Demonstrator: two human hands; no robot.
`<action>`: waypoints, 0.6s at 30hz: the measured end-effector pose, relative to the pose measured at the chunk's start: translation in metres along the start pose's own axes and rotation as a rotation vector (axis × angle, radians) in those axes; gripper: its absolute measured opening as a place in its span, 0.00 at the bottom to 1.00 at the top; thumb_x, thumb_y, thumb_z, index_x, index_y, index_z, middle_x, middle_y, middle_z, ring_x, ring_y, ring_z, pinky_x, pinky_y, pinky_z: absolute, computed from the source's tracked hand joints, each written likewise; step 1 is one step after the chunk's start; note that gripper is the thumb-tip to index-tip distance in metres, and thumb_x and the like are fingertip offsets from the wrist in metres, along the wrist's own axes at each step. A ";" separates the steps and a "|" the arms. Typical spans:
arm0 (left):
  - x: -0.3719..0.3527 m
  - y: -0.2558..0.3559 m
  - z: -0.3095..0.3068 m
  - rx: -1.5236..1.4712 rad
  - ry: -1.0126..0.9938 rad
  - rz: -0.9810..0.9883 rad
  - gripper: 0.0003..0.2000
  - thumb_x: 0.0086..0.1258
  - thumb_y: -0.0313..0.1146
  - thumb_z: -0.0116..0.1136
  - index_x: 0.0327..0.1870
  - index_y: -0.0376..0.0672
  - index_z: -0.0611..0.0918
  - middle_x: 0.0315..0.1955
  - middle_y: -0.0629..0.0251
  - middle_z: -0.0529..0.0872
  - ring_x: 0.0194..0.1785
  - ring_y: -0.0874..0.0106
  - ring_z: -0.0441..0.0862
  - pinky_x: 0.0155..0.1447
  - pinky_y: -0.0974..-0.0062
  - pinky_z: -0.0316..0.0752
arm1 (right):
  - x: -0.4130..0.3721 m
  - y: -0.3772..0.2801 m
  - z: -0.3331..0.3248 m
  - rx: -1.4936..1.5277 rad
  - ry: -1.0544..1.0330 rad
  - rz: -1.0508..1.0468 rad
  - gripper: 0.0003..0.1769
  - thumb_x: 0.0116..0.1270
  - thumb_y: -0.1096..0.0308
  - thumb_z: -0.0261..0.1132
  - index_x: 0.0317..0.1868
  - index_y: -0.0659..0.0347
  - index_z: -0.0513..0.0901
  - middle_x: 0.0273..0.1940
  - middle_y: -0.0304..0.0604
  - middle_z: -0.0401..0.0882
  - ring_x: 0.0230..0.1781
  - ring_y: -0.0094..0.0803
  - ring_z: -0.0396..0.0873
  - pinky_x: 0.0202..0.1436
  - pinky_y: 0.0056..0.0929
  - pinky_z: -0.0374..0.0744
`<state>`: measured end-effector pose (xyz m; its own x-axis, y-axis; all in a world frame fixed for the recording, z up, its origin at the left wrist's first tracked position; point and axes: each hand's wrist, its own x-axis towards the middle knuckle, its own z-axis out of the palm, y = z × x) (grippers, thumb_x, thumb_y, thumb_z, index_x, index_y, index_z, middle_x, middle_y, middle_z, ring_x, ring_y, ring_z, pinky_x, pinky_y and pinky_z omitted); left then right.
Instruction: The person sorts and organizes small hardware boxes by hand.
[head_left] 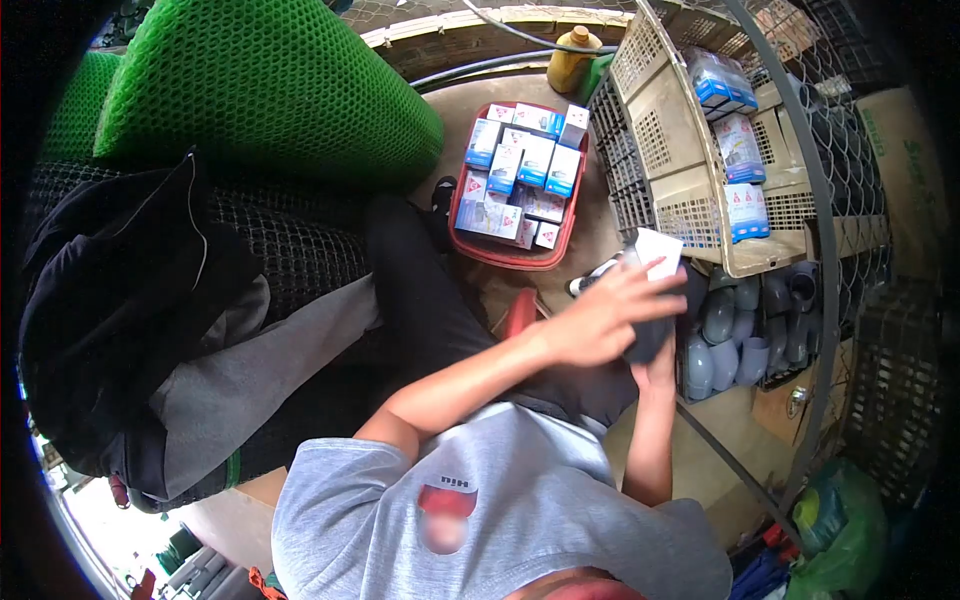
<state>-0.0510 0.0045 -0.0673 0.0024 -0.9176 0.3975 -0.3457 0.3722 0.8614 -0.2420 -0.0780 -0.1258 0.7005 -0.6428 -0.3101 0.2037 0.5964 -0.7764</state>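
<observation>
My right hand [655, 372] grips the lower end of a small carton [660, 252], white at its top and dark further down. Across the front of the carton lies my left hand [603, 318], its fingers spread and slightly blurred, fingertips right at the white part. Ahead of my knees a red plastic basket [510, 262] stands on the floor, packed with white-and-blue cartons [535, 158], some upright and some lying flat.
On the right, a beige crate [690, 222] lies on its side with more blue-and-white cartons [742, 150]. Grey pipe fittings [722, 365] fill a crate below it. Green mesh rolls [270, 90] stand at left, near a dark jacket [110, 330]. A yellow bottle [572, 62] is behind.
</observation>
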 end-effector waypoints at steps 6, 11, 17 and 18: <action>-0.003 -0.022 0.003 -0.183 0.244 -0.202 0.41 0.55 0.22 0.44 0.79 0.44 0.72 0.83 0.51 0.62 0.88 0.49 0.47 0.88 0.49 0.39 | 0.028 0.005 0.038 -0.049 0.239 -0.089 0.32 0.86 0.59 0.54 0.84 0.58 0.58 0.79 0.46 0.64 0.78 0.36 0.67 0.78 0.39 0.69; -0.065 -0.068 -0.037 -0.293 0.022 -0.453 0.39 0.51 0.18 0.43 0.72 0.40 0.79 0.80 0.50 0.68 0.82 0.54 0.65 0.86 0.60 0.52 | 0.082 0.023 0.015 -0.516 0.290 0.016 0.37 0.76 0.67 0.70 0.79 0.65 0.63 0.65 0.51 0.80 0.63 0.33 0.80 0.66 0.33 0.78; -0.158 -0.144 -0.053 -0.181 0.281 -0.996 0.31 0.58 0.19 0.44 0.66 0.39 0.83 0.67 0.46 0.83 0.76 0.56 0.74 0.82 0.64 0.61 | 0.170 0.140 -0.040 -1.099 0.133 0.271 0.44 0.67 0.65 0.76 0.78 0.69 0.64 0.65 0.61 0.80 0.62 0.45 0.83 0.64 0.40 0.80; -0.157 -0.142 -0.056 -0.177 0.270 -0.996 0.31 0.58 0.19 0.44 0.66 0.39 0.83 0.67 0.46 0.83 0.76 0.56 0.74 0.82 0.64 0.61 | 0.182 0.143 -0.032 -1.091 0.142 0.270 0.44 0.67 0.65 0.76 0.78 0.69 0.64 0.65 0.61 0.80 0.62 0.45 0.83 0.64 0.40 0.80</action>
<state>0.0501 0.1033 -0.2346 0.4278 -0.7670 -0.4782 0.0701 -0.4993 0.8636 -0.1070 -0.1251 -0.3107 0.5331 -0.6463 -0.5459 -0.6965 0.0309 -0.7169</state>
